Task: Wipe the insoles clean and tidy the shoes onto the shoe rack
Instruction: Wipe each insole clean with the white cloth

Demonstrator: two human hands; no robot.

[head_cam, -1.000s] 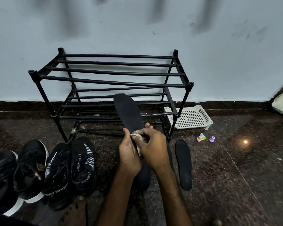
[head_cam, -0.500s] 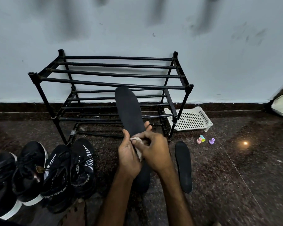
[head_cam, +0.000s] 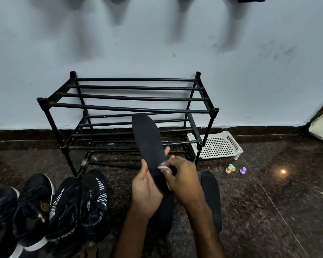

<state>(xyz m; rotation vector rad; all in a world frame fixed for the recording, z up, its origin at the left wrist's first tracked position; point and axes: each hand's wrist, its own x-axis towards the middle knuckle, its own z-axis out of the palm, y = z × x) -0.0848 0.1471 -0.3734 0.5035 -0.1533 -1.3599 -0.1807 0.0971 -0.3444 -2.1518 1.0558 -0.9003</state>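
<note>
**Light, floppy insole, held near the heel**

I judge the flat black foam insole to be very light and bendy. Its fabric face looks slightly grippy, so it should not slip, but it will flop if I hold it only by one tip. It does not look fragile, and hard creasing is the only risk I see. The best hold, to my mind, is across the narrow waist near the heel, with support behind the spot being rubbed.

That is roughly where it sits. The insole is in the air in front of the black metal-tube shoe rack, heel down in my palms, toe pointing to about eleven o'clock. My left hand cradles it from behind. The thumb lies along the left edge and the fingers curl round the back, their tips showing past the right edge. My right hand pinches a small whitish wad of cloth and presses it on the insole's right edge.

A second black insole lies flat on the dark speckled stone floor at four o'clock of my hands. The black sports shoes stand in a row on the floor at eight o'clock.
</note>
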